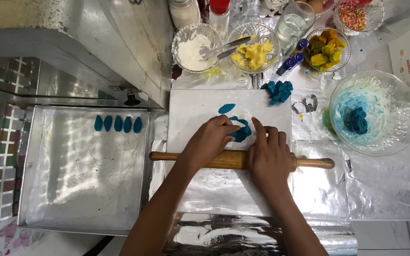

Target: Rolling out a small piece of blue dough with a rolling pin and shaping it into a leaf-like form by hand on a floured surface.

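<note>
My left hand [210,141] and my right hand [269,156] work over a white board [191,114], fingers pinching a flat piece of blue dough [241,134] between them. A cut blue leaf shape [226,108] lies just above on the board. A wooden rolling pin [314,163] lies across the board under both wrists. A lump of blue dough scraps [277,91] sits at the board's top right corner. Several blue leaf shapes [118,123] line the top of a metal baking tray [81,199] to the left.
A large glass bowl [395,137] with blue dough stands at right, a metal cutter [305,104] beside it. Behind are bowls of flour [193,50], yellow dough [253,53], yellow-green dough [326,51] and sprinkles [354,16], a glass of water [294,23] and small bottles [290,61]. Foil covers the table.
</note>
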